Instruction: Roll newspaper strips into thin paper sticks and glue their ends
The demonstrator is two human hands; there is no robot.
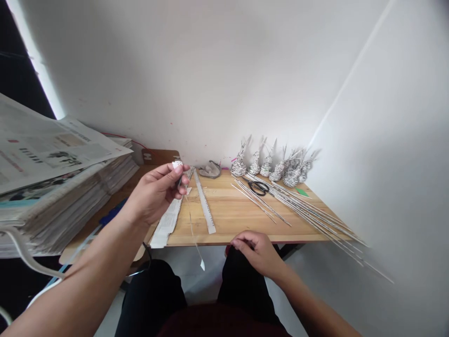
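Raised over the left part of the table, my left hand (159, 189) is closed, pinching a small white piece of paper (177, 164) between thumb and fingers. Below it hangs a thin, faint strand (191, 223) with a white scrap (202, 265) at its lower end; whether it joins the pinched paper is hidden by the fingers. My right hand (257, 252) is at the table's front edge, above my thigh, fingers curled together; anything inside them is hidden. Under my left hand lie long newspaper strips (167, 224), and beside them a ruler (205, 201).
Black-handled scissors (258, 188) lie among thin rolled paper sticks (308, 210), some jutting past the table edge. Woven paper cones (266, 166) stand along the wall. A grey crumpled item (210, 169) sits at the back. Stacked newspapers (70, 201) rise at left.
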